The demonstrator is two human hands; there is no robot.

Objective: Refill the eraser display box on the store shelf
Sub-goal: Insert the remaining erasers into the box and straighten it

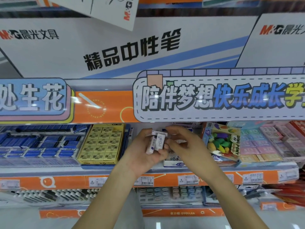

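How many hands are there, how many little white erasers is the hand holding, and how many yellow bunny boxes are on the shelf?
Hands: 2, the left hand and the right hand.
Small white wrapped erasers held in the left hand: 2 that I can make out.
Yellow cardboard display box of bunny-printed erasers: 1.
Total: 5.

Stationery shop: stocked shelves [148,169] w/ price tags [146,180], brand signs [132,48].

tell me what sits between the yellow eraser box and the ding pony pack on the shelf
In the head view, the white eraser display box sits there, with both hands in front: the left hand holding white erasers, the right hand reaching toward them.
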